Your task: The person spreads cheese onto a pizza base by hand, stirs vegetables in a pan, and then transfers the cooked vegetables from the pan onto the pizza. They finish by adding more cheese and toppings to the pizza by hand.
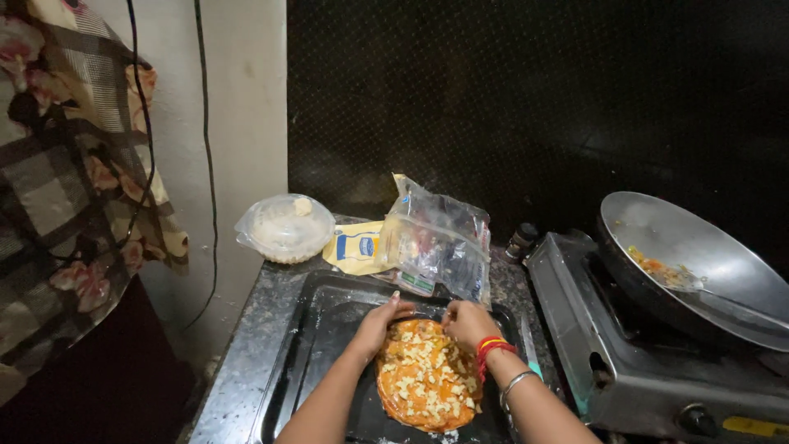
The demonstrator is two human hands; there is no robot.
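Orange, cheese-topped round flatbread (427, 378) on black metal tray (329, 329): soft, floppy; supported at far edge, both hands' open grip resting, left hand (385, 319), right hand (468, 322).

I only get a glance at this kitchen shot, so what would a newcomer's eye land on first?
First, the bright orange pizza base strewn with pale cheese bits, on a dark baking tray at bottom centre, with the left hand and right hand on its far edge. Next, the big steel wok with some food, on the stove at right.
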